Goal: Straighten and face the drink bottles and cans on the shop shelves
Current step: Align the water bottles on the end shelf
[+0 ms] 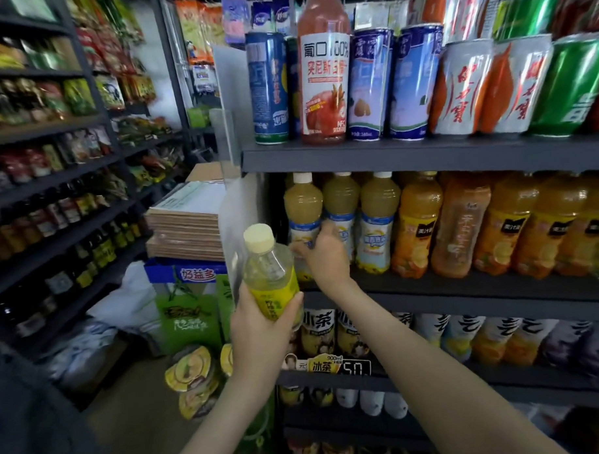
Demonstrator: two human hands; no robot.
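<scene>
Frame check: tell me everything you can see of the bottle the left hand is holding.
The bottle is clear plastic with a pale yellow cap, a yellow label and pale yellowish drink inside. Its cap is on. It leans slightly, cap toward the left, held in the air before the left end of a shelf. The left hand grips its lower half, fingers curled over the label; nothing else visibly touches it.

We have just 1 view, from a wide-angle camera worn on the head. It faces the drink shelves (424, 156) close up, looking forward and slightly down, with the snack shelving (50, 130) trailing off at left. Straight lines bow near the edges.
</scene>
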